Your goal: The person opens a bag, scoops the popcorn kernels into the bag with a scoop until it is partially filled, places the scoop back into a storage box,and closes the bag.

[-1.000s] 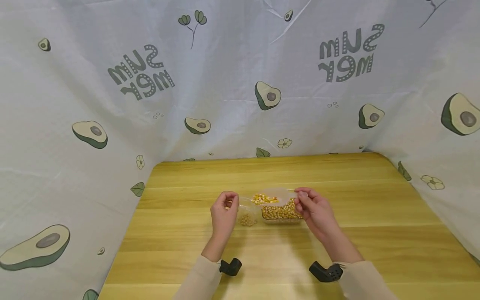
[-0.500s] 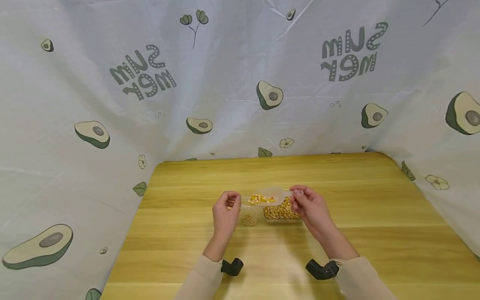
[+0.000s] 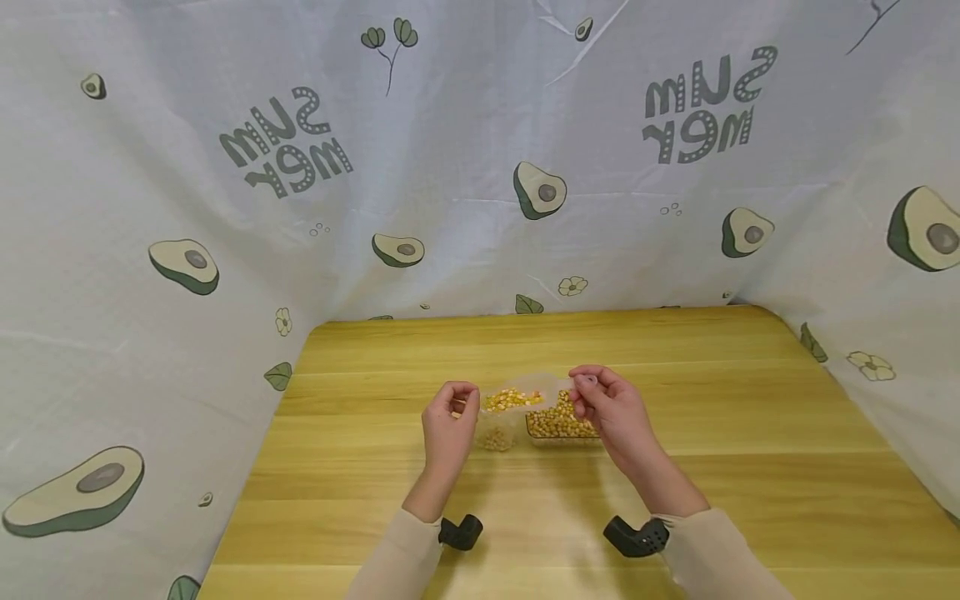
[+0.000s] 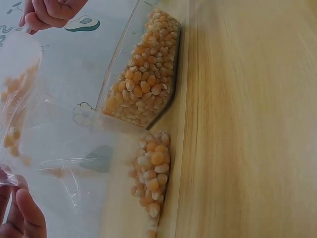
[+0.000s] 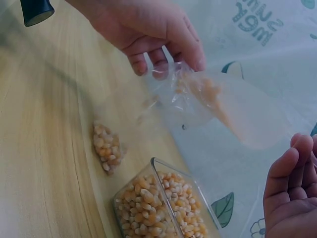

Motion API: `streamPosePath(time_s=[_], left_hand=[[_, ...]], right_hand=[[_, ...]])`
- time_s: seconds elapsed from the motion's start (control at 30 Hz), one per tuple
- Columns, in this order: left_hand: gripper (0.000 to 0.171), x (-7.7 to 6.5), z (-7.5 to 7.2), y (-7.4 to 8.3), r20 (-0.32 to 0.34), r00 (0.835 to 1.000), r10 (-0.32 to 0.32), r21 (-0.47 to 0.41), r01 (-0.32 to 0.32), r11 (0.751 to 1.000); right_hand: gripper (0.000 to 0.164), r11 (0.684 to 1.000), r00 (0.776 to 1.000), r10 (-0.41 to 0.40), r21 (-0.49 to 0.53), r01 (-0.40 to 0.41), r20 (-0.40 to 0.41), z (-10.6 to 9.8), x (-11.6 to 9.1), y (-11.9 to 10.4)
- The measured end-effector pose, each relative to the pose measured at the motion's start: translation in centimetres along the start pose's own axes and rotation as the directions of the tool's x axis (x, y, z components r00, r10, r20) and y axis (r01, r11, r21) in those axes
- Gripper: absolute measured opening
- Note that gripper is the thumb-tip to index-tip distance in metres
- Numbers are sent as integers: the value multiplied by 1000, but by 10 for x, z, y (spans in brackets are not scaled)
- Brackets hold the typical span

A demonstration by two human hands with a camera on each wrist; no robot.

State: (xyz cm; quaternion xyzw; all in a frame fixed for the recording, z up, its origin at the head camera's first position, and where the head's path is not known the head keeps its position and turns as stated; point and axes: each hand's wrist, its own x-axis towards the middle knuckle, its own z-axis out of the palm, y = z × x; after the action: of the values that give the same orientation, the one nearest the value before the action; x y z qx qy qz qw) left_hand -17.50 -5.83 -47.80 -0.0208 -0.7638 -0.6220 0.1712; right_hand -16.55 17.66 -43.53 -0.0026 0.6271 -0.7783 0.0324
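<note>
My left hand (image 3: 448, 425) pinches the upper edge of a clear plastic bag (image 4: 69, 168) that hangs down to the table. Yellow corn kernels (image 4: 152, 173) fill the bag's lower corner. With thumb and fingers, my right hand (image 3: 617, 417) grips the handle end of a translucent white scoop (image 3: 550, 387), which carries more kernels (image 3: 513, 400). The scoop's front end is at the bag's mouth, close beside my left fingers. Just right of the bag and below the scoop stands a clear rectangular container (image 3: 564, 442) holding a lot of corn kernels (image 5: 143, 203).
The wooden table (image 3: 360, 467) extends around the bag and container. A white cloth (image 3: 450, 125) printed with avocados encloses its back and sides. A black wrist device (image 3: 461, 532) sits on the left forearm, and another black device (image 3: 636, 537) on the right.
My right hand has moved left with the scoop, bringing its front end and kernels to the bag's mouth. My left hand stays almost in place at the bag's edge.
</note>
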Motion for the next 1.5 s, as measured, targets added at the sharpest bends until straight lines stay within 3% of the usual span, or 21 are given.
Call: streamPosePath(time_s=[0.77, 1.23, 1.5], left_hand=[[9, 1, 2, 0, -9, 1000, -8, 16, 8, 1000], [7, 1, 3, -2, -20, 1000, -3, 17, 3, 1000], [6, 0, 3, -2, -22, 1000, 8, 26, -8, 1000]], right_hand=[[13, 973, 991, -132, -192, 127, -12, 11, -1, -13], [16, 953, 980, -197, -233, 193, 4, 11, -1, -17], [14, 952, 980, -198, -241, 190, -8, 11, -2, -16]])
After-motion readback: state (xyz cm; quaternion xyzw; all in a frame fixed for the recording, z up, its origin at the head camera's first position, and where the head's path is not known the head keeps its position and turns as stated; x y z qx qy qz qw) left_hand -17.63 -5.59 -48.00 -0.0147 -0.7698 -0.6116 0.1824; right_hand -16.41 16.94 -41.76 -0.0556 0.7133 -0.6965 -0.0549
